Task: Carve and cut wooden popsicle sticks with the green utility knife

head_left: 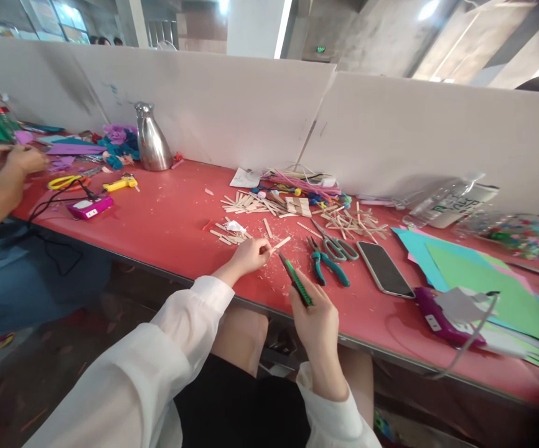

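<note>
Between the fingertips of my left hand [249,255] is a thin wooden craft stick [281,244], its free end pointing to the right. My right hand [315,311] is wrapped round a green utility knife [299,284], whose blade tip is close to the stick; whether they touch I cannot tell. Fine wood shavings [274,280] lie scattered on the red table [167,230] around both hands. Just beyond my left hand sit a crumpled white tissue [234,226] and several short stick pieces. Teal-handled pliers [328,264] and scissors [337,247] rest to the right of the knife.
Piles of craft sticks [353,221] lie farther back. To the right are a phone [385,269], a purple box [442,320] with a cable, and coloured paper [479,274]. A steel jug [152,140] stands back left. A co-worker's hands [27,158] work at far left.
</note>
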`<control>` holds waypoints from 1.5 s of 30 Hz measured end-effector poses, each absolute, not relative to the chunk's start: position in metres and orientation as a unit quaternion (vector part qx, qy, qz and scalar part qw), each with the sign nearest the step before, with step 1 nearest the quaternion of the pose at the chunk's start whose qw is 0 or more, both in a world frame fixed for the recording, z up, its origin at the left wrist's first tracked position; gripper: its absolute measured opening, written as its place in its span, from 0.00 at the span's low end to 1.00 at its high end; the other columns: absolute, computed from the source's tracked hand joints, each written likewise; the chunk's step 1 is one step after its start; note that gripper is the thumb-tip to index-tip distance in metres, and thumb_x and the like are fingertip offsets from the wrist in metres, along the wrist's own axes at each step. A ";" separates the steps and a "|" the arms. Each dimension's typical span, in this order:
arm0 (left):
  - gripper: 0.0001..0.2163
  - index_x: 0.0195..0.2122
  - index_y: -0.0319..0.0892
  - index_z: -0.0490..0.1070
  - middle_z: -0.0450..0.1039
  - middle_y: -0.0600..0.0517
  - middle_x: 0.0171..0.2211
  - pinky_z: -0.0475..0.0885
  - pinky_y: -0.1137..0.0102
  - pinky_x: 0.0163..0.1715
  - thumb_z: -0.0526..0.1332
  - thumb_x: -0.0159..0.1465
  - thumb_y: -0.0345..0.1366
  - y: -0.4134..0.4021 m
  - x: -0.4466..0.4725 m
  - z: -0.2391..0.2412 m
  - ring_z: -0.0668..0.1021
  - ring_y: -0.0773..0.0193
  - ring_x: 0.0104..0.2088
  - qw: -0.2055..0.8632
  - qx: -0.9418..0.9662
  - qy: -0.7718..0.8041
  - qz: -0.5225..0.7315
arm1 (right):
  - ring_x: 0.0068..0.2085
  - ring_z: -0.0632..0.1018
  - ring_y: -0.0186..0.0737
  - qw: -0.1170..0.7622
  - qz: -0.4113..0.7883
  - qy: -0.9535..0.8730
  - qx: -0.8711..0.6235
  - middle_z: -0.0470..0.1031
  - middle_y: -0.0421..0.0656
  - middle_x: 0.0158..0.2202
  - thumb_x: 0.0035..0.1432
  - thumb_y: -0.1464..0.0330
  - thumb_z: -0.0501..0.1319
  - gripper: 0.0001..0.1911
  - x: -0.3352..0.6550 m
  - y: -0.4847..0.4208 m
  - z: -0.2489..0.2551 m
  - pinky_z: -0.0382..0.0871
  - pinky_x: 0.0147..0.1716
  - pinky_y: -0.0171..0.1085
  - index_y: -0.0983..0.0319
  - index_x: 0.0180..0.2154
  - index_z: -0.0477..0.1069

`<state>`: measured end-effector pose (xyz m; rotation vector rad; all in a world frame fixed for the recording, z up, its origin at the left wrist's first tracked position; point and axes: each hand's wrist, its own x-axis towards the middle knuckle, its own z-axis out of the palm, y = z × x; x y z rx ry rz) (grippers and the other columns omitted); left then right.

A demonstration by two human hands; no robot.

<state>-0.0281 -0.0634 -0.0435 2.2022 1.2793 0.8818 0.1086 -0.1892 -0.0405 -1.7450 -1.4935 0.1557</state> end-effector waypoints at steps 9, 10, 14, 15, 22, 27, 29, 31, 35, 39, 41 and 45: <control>0.06 0.26 0.40 0.70 0.70 0.56 0.19 0.63 0.76 0.24 0.56 0.57 0.34 -0.065 -0.028 -0.044 0.72 0.68 0.23 0.229 0.791 0.450 0.344 | 0.28 0.76 0.41 0.437 0.142 -0.566 -0.685 0.79 0.46 0.33 0.52 0.59 0.53 0.24 0.115 -0.187 -0.035 0.68 0.28 0.36 0.63 0.46 0.72; 0.07 0.25 0.40 0.69 0.69 0.56 0.19 0.63 0.76 0.24 0.56 0.58 0.35 -0.065 -0.028 -0.044 0.72 0.68 0.23 0.230 0.792 0.447 0.346 | 0.28 0.76 0.41 0.438 0.147 -0.563 -0.686 0.78 0.46 0.34 0.52 0.59 0.53 0.24 0.115 -0.187 -0.035 0.68 0.29 0.36 0.63 0.46 0.72; 0.07 0.25 0.40 0.69 0.68 0.56 0.19 0.62 0.77 0.23 0.57 0.57 0.35 -0.065 -0.028 -0.044 0.70 0.69 0.22 0.231 0.793 0.439 0.353 | 0.28 0.75 0.42 0.442 0.166 -0.546 -0.693 0.78 0.46 0.34 0.51 0.58 0.54 0.24 0.116 -0.187 -0.034 0.67 0.28 0.37 0.63 0.47 0.71; 0.06 0.25 0.40 0.69 0.68 0.57 0.19 0.62 0.77 0.23 0.57 0.57 0.35 -0.065 -0.028 -0.044 0.70 0.69 0.22 0.231 0.794 0.437 0.355 | 0.28 0.75 0.42 0.443 0.171 -0.541 -0.694 0.78 0.46 0.34 0.50 0.58 0.54 0.25 0.117 -0.187 -0.034 0.67 0.28 0.37 0.63 0.47 0.71; 0.05 0.24 0.40 0.68 0.69 0.56 0.19 0.62 0.77 0.25 0.57 0.56 0.32 -0.065 -0.028 -0.044 0.71 0.69 0.23 0.223 0.794 0.425 0.372 | 0.21 0.72 0.37 0.467 0.246 -0.515 -0.675 0.76 0.41 0.23 0.49 0.58 0.56 0.26 0.117 -0.186 -0.038 0.65 0.21 0.35 0.65 0.47 0.71; 0.06 0.23 0.40 0.68 0.69 0.56 0.19 0.62 0.77 0.26 0.56 0.57 0.30 -0.067 -0.027 -0.041 0.71 0.70 0.23 0.217 0.790 0.429 0.380 | 0.11 0.62 0.30 0.499 0.299 -0.483 -0.655 0.70 0.38 0.17 0.50 0.55 0.54 0.30 0.112 -0.183 -0.044 0.57 0.10 0.32 0.68 0.49 0.69; 0.06 0.23 0.40 0.68 0.69 0.56 0.20 0.62 0.77 0.26 0.56 0.57 0.30 -0.068 -0.027 -0.040 0.71 0.70 0.23 0.214 0.787 0.435 0.381 | 0.11 0.61 0.28 0.508 0.299 -0.479 -0.650 0.74 0.41 0.22 0.51 0.53 0.53 0.31 0.109 -0.183 -0.047 0.57 0.09 0.32 0.68 0.49 0.69; 0.06 0.23 0.40 0.68 0.69 0.56 0.19 0.62 0.77 0.25 0.56 0.56 0.30 -0.068 -0.026 -0.039 0.71 0.69 0.22 0.211 0.784 0.443 0.380 | 0.11 0.62 0.28 0.508 0.284 -0.485 -0.653 0.75 0.43 0.26 0.52 0.53 0.52 0.31 0.107 -0.183 -0.048 0.58 0.10 0.33 0.68 0.50 0.68; 0.06 0.23 0.40 0.68 0.67 0.56 0.17 0.60 0.76 0.23 0.57 0.57 0.33 -0.068 -0.025 -0.039 0.69 0.69 0.20 0.211 0.780 0.456 0.374 | 0.19 0.70 0.35 0.482 0.202 -0.520 -0.675 0.77 0.46 0.30 0.51 0.58 0.54 0.26 0.104 -0.185 -0.045 0.64 0.18 0.35 0.65 0.49 0.70; 0.07 0.24 0.40 0.69 0.68 0.56 0.17 0.61 0.76 0.23 0.57 0.57 0.34 -0.066 -0.025 -0.042 0.70 0.69 0.21 0.224 0.778 0.456 0.369 | 0.30 0.75 0.42 0.448 0.099 -0.550 -0.698 0.78 0.47 0.36 0.51 0.60 0.54 0.22 0.102 -0.186 -0.040 0.65 0.25 0.36 0.60 0.47 0.72; 0.06 0.24 0.40 0.69 0.68 0.56 0.18 0.61 0.77 0.23 0.57 0.57 0.34 -0.064 -0.026 -0.043 0.71 0.69 0.22 0.231 0.779 0.453 0.367 | 0.29 0.75 0.40 0.431 0.057 -0.559 -0.706 0.78 0.46 0.36 0.52 0.61 0.53 0.21 0.101 -0.188 -0.040 0.63 0.24 0.34 0.58 0.47 0.72; 0.06 0.25 0.40 0.69 0.69 0.56 0.19 0.62 0.77 0.24 0.57 0.57 0.33 -0.064 -0.025 -0.044 0.72 0.68 0.23 0.236 0.781 0.449 0.365 | 0.25 0.74 0.35 0.403 -0.006 -0.566 -0.719 0.77 0.45 0.36 0.54 0.64 0.52 0.20 0.096 -0.191 -0.042 0.56 0.19 0.32 0.57 0.47 0.72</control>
